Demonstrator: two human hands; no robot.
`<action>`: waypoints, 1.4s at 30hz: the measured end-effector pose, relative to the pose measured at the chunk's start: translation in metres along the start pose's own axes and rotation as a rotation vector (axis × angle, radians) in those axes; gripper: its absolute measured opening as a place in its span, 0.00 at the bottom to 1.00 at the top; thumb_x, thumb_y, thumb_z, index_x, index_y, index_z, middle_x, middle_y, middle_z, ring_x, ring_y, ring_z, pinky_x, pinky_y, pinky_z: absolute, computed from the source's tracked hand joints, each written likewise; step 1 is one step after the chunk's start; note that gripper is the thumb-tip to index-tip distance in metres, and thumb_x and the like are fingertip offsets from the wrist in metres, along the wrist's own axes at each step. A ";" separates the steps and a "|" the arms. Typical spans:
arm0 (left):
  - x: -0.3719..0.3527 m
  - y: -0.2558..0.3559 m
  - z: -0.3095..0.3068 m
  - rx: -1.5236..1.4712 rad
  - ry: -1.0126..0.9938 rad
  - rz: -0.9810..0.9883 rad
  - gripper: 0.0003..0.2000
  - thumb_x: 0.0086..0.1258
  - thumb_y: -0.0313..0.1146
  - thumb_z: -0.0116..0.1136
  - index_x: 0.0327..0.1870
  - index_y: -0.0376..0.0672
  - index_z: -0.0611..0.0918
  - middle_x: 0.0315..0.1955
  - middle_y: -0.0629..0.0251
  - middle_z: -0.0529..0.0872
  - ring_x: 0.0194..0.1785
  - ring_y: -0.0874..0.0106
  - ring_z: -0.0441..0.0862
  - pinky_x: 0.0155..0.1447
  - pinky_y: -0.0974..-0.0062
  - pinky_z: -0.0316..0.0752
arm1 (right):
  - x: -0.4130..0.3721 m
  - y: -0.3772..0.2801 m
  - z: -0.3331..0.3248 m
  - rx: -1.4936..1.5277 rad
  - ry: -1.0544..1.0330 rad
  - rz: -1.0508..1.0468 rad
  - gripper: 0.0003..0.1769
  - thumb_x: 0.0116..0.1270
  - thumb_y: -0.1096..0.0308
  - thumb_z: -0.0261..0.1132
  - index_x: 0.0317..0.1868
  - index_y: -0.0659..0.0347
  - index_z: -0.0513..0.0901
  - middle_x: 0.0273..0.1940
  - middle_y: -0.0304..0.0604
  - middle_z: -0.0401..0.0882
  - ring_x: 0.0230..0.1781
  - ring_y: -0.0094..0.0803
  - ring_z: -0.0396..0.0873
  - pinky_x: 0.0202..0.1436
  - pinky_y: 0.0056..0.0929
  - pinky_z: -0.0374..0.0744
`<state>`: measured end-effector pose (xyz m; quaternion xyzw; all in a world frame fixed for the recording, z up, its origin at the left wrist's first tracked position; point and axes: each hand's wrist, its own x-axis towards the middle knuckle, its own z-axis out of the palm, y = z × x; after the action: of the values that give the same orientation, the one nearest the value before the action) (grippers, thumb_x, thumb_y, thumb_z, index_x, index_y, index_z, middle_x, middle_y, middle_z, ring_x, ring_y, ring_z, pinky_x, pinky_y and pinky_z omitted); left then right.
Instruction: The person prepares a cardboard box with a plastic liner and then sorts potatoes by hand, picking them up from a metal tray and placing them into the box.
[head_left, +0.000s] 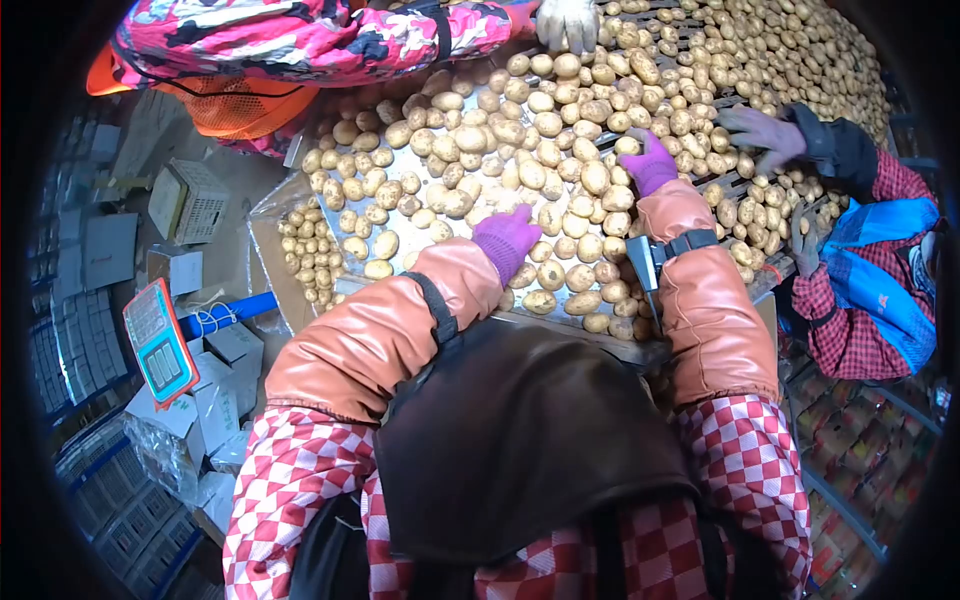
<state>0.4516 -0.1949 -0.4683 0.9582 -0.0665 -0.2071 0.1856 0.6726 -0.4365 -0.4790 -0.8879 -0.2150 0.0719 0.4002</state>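
Observation:
Many potatoes lie spread over a metal sorting table. My left hand, in a purple glove, rests among the potatoes near the front edge; its fingers point up and right, and whether they grip anything is hidden. Farther right, my right hand, also purple-gloved, touches potatoes with thumb and fingers apart, with no potato visibly held. A dark flat tool is strapped on my right forearm.
Two co-workers' gloved hands reach in at the right, another glove at the top. A box of small potatoes stands at the table's left. Beyond are a scale, cartons and a crate.

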 end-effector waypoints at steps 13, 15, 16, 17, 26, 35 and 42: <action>0.010 0.021 -0.015 0.004 -0.141 0.037 0.17 0.59 0.30 0.61 0.51 0.50 0.79 0.62 0.54 0.68 0.49 0.53 0.83 0.50 0.54 0.79 | -0.093 -0.050 -0.028 2.000 0.139 0.287 0.28 0.74 0.63 0.53 0.72 0.58 0.64 0.73 0.51 0.62 0.69 0.48 0.68 0.54 0.44 0.81; 0.011 0.021 -0.022 -0.041 -0.161 0.000 0.20 0.51 0.29 0.67 0.48 0.47 0.81 0.56 0.53 0.72 0.51 0.52 0.82 0.51 0.55 0.79 | -0.093 -0.072 -0.034 1.950 0.179 0.327 0.26 0.74 0.56 0.55 0.69 0.55 0.68 0.69 0.48 0.67 0.67 0.47 0.69 0.47 0.43 0.81; 0.012 0.021 -0.021 -0.045 -0.165 -0.019 0.19 0.50 0.29 0.68 0.47 0.47 0.81 0.55 0.54 0.73 0.51 0.52 0.82 0.51 0.55 0.79 | -0.090 -0.066 -0.035 1.905 0.145 0.332 0.26 0.74 0.54 0.55 0.69 0.54 0.69 0.68 0.48 0.69 0.66 0.46 0.70 0.45 0.40 0.82; 0.012 0.022 -0.021 -0.052 -0.168 -0.038 0.19 0.49 0.29 0.68 0.45 0.46 0.82 0.53 0.54 0.74 0.51 0.52 0.82 0.51 0.55 0.79 | -0.086 -0.057 -0.038 1.859 0.112 0.338 0.26 0.74 0.52 0.56 0.68 0.53 0.69 0.66 0.47 0.70 0.65 0.45 0.71 0.42 0.38 0.82; -0.069 -0.015 -0.042 -0.534 0.404 0.068 0.19 0.51 0.36 0.72 0.45 0.45 0.83 0.62 0.50 0.74 0.59 0.52 0.78 0.61 0.63 0.76 | 0.020 -0.042 -0.020 -0.085 0.056 0.221 0.26 0.56 0.57 0.74 0.52 0.63 0.81 0.42 0.47 0.85 0.41 0.36 0.83 0.46 0.32 0.81; -0.234 -0.149 -0.057 -0.311 0.782 -0.511 0.18 0.49 0.30 0.74 0.44 0.44 0.85 0.63 0.46 0.73 0.63 0.51 0.74 0.65 0.60 0.72 | 0.059 -0.072 0.017 -0.812 -0.433 0.386 0.33 0.53 0.54 0.73 0.57 0.61 0.78 0.48 0.53 0.83 0.47 0.45 0.82 0.52 0.38 0.80; -0.163 -0.109 -0.089 -0.058 0.575 -0.748 0.25 0.51 0.34 0.70 0.54 0.49 0.81 0.64 0.51 0.73 0.56 0.52 0.78 0.53 0.55 0.77 | 0.050 -0.053 0.005 -0.557 -0.405 0.356 0.34 0.54 0.55 0.72 0.59 0.63 0.76 0.48 0.54 0.83 0.48 0.45 0.82 0.51 0.37 0.80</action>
<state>0.3468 -0.0314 -0.3737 0.9293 0.3433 0.0121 0.1358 0.6992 -0.3804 -0.4407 -0.9538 -0.1436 0.2530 0.0747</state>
